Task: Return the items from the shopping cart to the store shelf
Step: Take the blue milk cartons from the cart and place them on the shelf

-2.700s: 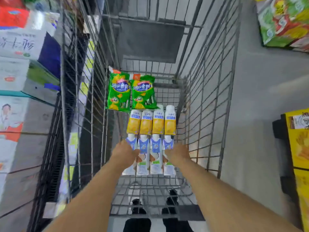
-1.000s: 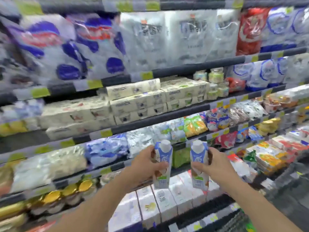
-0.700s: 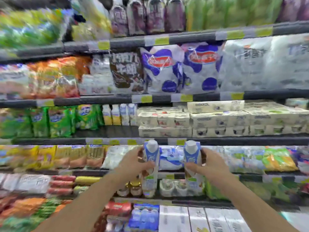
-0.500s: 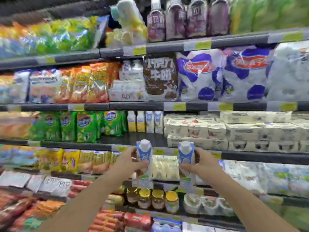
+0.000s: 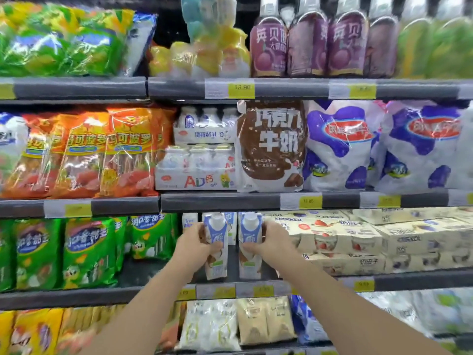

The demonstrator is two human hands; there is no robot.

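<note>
- The left hand [image 5: 193, 248] grasps one blue-and-white drink carton [image 5: 216, 245]; the right hand [image 5: 271, 243] grasps a second carton [image 5: 249, 245].
- A moment ago both cartons hung short of the shelf [image 5: 143, 275]; now they are over it, between the green snack bags [image 5: 87, 252] and the cream boxes [image 5: 340, 242].
- Likely next: setting them down beside the matching cartons behind.

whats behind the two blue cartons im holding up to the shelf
Behind the left blue carton and right blue carton, matching cartons stand farther back; any others directly behind are covered.

Cartons [image 5: 231, 248] — between bags [image 5: 87, 252], boxes [image 5: 384, 242]
</note>
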